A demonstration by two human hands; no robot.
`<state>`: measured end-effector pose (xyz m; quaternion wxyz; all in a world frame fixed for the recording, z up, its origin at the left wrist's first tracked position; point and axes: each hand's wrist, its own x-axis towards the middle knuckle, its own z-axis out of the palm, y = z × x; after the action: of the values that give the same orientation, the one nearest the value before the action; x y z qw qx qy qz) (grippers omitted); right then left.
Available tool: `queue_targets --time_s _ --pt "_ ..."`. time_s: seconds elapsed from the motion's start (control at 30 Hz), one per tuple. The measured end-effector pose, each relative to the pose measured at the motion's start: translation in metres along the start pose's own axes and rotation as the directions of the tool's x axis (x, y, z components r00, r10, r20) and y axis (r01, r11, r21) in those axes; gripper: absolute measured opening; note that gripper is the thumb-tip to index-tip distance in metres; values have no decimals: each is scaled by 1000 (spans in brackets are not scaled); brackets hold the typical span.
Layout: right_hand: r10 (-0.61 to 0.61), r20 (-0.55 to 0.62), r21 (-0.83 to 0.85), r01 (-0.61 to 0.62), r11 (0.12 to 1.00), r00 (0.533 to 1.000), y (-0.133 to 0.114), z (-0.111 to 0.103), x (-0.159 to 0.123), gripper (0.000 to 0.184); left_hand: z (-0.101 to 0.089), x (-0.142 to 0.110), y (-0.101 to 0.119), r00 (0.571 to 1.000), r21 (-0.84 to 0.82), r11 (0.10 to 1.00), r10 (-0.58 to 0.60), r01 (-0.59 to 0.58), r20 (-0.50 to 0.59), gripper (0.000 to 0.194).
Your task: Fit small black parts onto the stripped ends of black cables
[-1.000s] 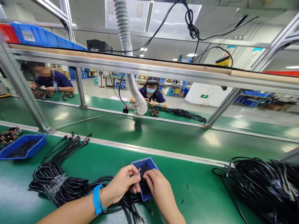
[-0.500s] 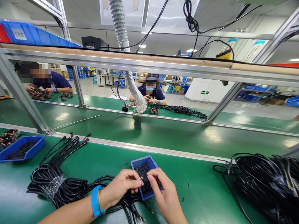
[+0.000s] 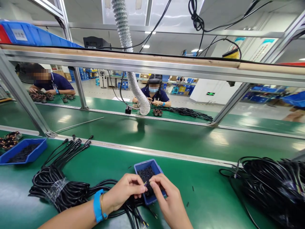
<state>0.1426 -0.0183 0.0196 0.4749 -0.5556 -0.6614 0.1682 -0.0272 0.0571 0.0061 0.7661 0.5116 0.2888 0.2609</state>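
Over a small blue bin (image 3: 152, 201) full of short black tube pieces (image 3: 145, 174), my hands almost meet. My left hand (image 3: 130, 188), with a blue band on its wrist, pinches a black cable's end; thin yellow and blue wire tips (image 3: 145, 183) stick out past the fingertips. The thumb and index finger of my right hand (image 3: 166, 194) are pressed together just right of those tips. Whatever sits between them is too small to make out. More cable ends with bared coloured wires (image 3: 144, 222) lie below the hands, running from a tied bundle of black cables (image 3: 58, 187) at left.
Another blue bin (image 3: 35, 149) with black pieces stands at far left beside copper-wound coils (image 3: 10, 140). A large heap of black cables (image 3: 269, 181) fills the right side. A metal frame (image 3: 143, 65) and a flexible duct (image 3: 135, 87) rise ahead. Two people work across the bench.
My hands stay nearly in place over the bin, still pinching. The view has shifted very slightly.
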Motion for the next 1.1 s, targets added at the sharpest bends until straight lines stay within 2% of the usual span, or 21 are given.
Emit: queue_targets --time_s 0.2,0.33,0.47,0.53,0.6,0.73,0.87,1.0,1.1 --pt "-41 83 -74 47 996 996 1 -8 -3 21 0 1 -1 999 -7 1000 8 -8 -50 38" --pt "-52 77 -51 56 997 996 1 -4 -3 20 0 3 -2 999 13 1000 -17 18 -47 41" --pt "66 -51 85 -62 994 997 6 4 -2 18 0 3 -3 999 12 1000 -22 23 -46 40" --pt "156 -133 161 -134 978 979 8 7 -2 18 0 3 -3 999 12 999 -33 34 -34 40" --pt "209 -161 212 -174 962 964 9 9 -3 21 0 3 -3 999 18 999 -44 44 -17 39" --pt "207 -148 219 -172 961 967 5 13 -3 24 1 2 -2 999 27 999 -40 40 -6 39" --pt "184 -185 205 -146 968 965 2 12 -1 22 1 2 0 999 35 998 -42 42 -15 39" --pt "172 -94 247 -144 958 981 2 13 -1 16 2 2 0 999 40 998 -44 45 -22 38" --pt "266 -21 334 -244 911 964 4 16 0 10 2 2 -2 999 38 999 -34 34 -3 38"
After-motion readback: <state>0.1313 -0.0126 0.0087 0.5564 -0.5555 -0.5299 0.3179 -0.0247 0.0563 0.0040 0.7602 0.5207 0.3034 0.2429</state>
